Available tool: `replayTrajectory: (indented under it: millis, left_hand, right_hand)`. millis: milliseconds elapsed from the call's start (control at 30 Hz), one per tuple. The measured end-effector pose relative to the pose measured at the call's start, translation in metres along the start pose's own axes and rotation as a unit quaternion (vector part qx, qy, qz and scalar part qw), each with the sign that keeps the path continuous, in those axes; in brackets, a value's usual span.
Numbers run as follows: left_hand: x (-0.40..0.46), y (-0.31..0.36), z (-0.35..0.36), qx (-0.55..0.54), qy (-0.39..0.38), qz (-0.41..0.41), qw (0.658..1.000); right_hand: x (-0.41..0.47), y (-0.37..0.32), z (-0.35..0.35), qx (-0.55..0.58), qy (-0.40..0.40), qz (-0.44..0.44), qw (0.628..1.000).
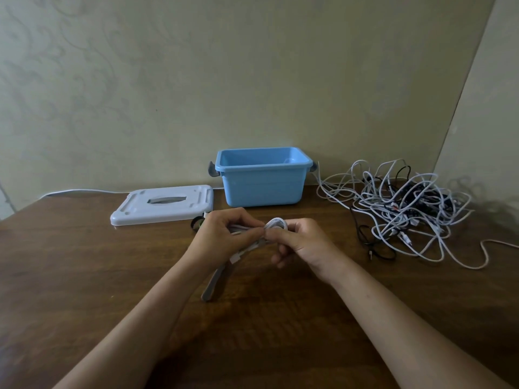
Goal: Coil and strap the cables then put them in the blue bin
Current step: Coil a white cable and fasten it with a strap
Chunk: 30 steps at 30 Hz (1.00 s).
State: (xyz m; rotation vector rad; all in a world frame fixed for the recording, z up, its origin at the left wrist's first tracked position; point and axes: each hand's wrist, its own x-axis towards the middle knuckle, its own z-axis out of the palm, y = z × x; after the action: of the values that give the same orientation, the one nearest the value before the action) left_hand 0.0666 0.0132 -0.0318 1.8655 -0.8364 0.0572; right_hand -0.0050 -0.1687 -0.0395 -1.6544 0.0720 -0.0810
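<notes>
Over the glossy, dark-grained wooden desk, the left hand and right hand pinch a smooth white coiled cable between curled fingers. Behind stands the rectangular blue plastic bin; a loose tangle of cables sprawls right.

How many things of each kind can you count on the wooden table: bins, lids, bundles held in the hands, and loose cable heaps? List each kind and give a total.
Blue bin: 1
White lid: 1
Coiled white cable held by the left hand and right hand: 1
Tangled heap of loose cables: 1; its separate cables cannot be counted
Total: 4
</notes>
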Motion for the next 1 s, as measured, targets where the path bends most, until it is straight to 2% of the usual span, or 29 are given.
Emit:
replayTrajectory:
  millis: [267, 667, 867, 933, 1000]
  left_hand:
    - [0.003, 0.001, -0.004, 0.068, -0.031, -0.010, 0.997]
    - [0.002, 0.005, -0.003, 0.148, -0.037, 0.003, 0.988]
    - [-0.002, 0.012, 0.003, 0.028, 0.035, -0.044, 0.998]
    - [-0.003, 0.015, 0.007, -0.052, 0.077, -0.079, 0.993]
    - [-0.005, 0.016, 0.011, -0.110, 0.097, -0.109, 0.983]
  right_hand:
    - [-0.003, -0.004, -0.007, 0.015, -0.043, 0.016, 0.999]
    - [0.000, -0.007, -0.005, -0.009, -0.026, -0.018, 0.999]
    - [0.003, -0.010, 0.000, 0.019, -0.006, -0.083, 0.996]
    - [0.004, -0.010, 0.002, 0.032, 0.012, -0.077, 0.996]
    - [0.004, -0.009, 0.004, -0.002, 0.031, -0.053, 0.998]
